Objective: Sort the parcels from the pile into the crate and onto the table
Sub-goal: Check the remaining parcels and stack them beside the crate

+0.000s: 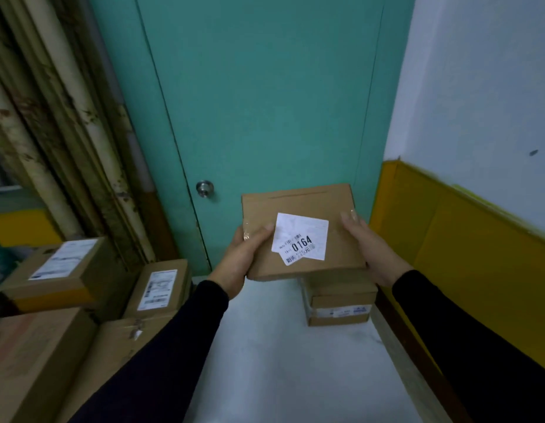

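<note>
Two hands on one flat cardboard parcel (301, 230), and it is up in the air in front of the teal door (259, 102). On the near left edge, the left hand (237, 264) grips it, thumb curled over the top face just beside the white label (300, 238), which reads 0164, and the remaining fingers are tucked out of sight beneath. Over on the right edge, the right hand (367, 242) holds the side, fingertips reaching up along it, palm against the cardboard. So the parcel sits squarely between the two hands, tilted a little, label facing up. Directly below it, a small stack of boxes (340, 300) rests on the white table (280, 361), close to the yellow-painted wall (448, 239). Off to the left, the pile of parcels (82, 294) waits, several brown cartons with shipping labels, packed against each other. Dark sleeves (161, 355) cover both forearms.
</note>
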The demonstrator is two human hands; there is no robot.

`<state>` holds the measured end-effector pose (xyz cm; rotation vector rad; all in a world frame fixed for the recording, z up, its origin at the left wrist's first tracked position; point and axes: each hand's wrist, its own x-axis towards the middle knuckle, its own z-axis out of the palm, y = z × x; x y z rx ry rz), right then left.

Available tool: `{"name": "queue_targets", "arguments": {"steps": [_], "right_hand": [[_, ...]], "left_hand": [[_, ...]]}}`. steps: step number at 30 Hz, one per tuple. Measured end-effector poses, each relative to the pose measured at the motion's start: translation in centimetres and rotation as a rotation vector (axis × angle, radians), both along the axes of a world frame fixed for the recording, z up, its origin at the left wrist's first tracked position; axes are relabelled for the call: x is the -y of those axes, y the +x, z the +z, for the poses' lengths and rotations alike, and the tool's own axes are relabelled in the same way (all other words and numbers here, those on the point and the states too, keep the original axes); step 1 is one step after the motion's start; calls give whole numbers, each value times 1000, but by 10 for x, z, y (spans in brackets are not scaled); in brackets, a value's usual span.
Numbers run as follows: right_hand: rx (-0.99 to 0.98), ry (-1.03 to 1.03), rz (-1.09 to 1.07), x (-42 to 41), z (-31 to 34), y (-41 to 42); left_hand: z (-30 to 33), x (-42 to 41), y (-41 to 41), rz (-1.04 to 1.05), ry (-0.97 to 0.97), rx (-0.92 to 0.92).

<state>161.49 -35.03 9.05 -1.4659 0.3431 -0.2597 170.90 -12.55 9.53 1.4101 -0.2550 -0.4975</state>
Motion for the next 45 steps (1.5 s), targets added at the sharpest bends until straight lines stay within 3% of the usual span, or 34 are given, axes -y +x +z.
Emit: {"name": "queue_targets", "arguments": {"steps": [8,16,32,45], "right_hand": [[-59,11,-72,-118,-29,-27],[-129,123,-104,-172,-64,-57],[-160,128,2,-137,-108,-98],[-146,130,12,-123,-105,-99]], "left_hand": [[-39,-104,-20,21,42,-39],[-83,-148,-42,34,111,-71],[-106,-117,-105,154,208,-88],[-102,-107,-115,200,237,-52]]}}
